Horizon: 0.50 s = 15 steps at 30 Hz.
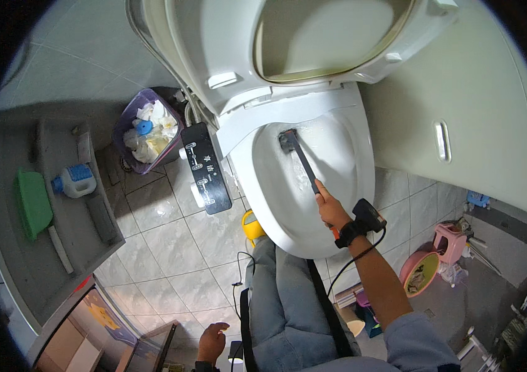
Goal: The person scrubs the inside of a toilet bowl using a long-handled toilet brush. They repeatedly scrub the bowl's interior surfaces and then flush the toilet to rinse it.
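My right hand [333,211] grips the handle of a toilet brush [305,162], black with an orange end. The dark brush head touches the inner wall of the white toilet bowl [270,186], towards its back left. The toilet's seat and lid [221,42] stand raised behind the bowl. My left hand [212,342] hangs low at the left of my legs, its fingers slightly curled and apart, holding nothing.
A purple waste bin [124,123] with crumpled paper stands left of the toilet beside a black control panel [206,169]. A grey shelf [17,279] holds a white bottle [80,181] and a green basin [35,204]. A pale panel [486,116] stands at the right; a pink stool [450,239] is beyond.
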### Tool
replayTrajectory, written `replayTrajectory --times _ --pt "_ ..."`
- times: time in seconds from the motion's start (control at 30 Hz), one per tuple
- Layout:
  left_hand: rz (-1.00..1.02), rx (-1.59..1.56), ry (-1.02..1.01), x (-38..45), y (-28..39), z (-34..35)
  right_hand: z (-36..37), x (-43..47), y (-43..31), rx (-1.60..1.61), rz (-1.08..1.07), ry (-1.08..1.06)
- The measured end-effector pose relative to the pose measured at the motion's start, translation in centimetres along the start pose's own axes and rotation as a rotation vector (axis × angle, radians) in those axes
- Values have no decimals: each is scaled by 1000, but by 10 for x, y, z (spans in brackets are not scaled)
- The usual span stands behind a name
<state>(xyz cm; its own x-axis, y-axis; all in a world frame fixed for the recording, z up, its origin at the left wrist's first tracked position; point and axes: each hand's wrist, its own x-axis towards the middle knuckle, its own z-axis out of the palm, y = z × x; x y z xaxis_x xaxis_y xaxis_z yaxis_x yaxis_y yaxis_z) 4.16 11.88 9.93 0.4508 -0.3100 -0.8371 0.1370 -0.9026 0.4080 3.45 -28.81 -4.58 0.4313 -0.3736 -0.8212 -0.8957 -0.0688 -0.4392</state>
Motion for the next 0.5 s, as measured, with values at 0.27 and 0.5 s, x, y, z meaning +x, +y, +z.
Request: replayTrajectory --times 0.27,0.5 --pt "-20 -66 -58 -1 0 -1 4 -121 26 142 113 -38" --pt "-46 -65 -65 -2 7 5 -6 -20 11 252 -35 -36"
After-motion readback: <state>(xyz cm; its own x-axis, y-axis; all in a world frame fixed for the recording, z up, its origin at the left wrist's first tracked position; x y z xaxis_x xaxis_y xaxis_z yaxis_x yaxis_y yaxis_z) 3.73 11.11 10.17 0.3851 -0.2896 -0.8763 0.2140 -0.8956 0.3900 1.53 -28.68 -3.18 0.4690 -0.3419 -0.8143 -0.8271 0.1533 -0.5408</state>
